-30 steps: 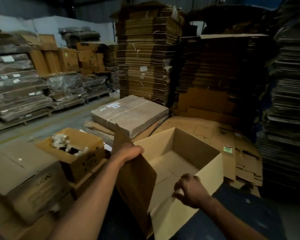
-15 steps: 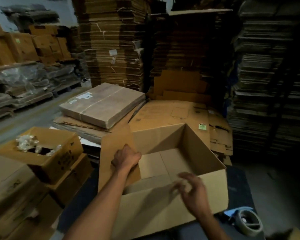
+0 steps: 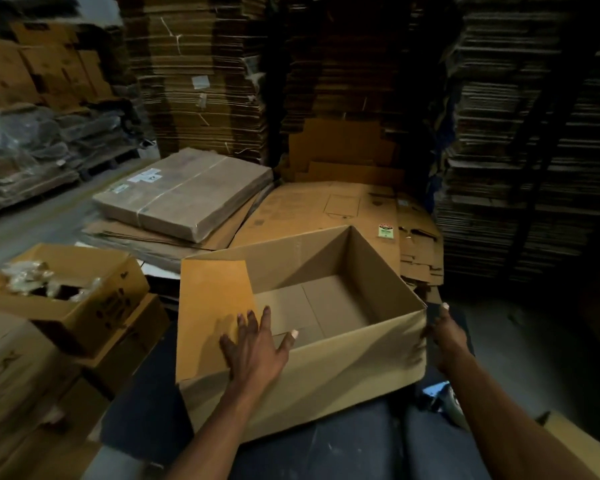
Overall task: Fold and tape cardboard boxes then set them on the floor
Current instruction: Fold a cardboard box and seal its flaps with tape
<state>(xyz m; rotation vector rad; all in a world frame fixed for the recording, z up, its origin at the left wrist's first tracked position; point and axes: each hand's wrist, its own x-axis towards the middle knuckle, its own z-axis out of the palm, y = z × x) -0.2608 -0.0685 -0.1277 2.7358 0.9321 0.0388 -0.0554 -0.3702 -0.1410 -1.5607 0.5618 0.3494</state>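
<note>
An open-topped cardboard box [image 3: 326, 368] sits on a dark blue work surface [image 3: 326, 452] in front of me, its bottom flaps folded in. My left hand [image 3: 255, 344] lies flat with spread fingers on the box's left flap [image 3: 212, 306], which leans inward. My right hand [image 3: 445, 336] rests against the box's near right corner, fingers on the outer side wall. A tape dispenser [image 3: 447, 400] peeks out on the surface below my right forearm, mostly hidden.
A small carton with crumpled plastic [image 3: 70, 292] sits at the left on other cartons. A strapped bundle of flat cardboard [image 3: 184, 195] and loose flat sheets [image 3: 326, 209] lie behind the box. Tall stacks of flattened cardboard [image 3: 201, 74] wall the back and right. Grey floor [image 3: 520, 358] shows at right.
The box has turned to sit level and square to me. My left hand slid down onto the left flap with fingers spread; my right hand moved from the front wall to the right corner.
</note>
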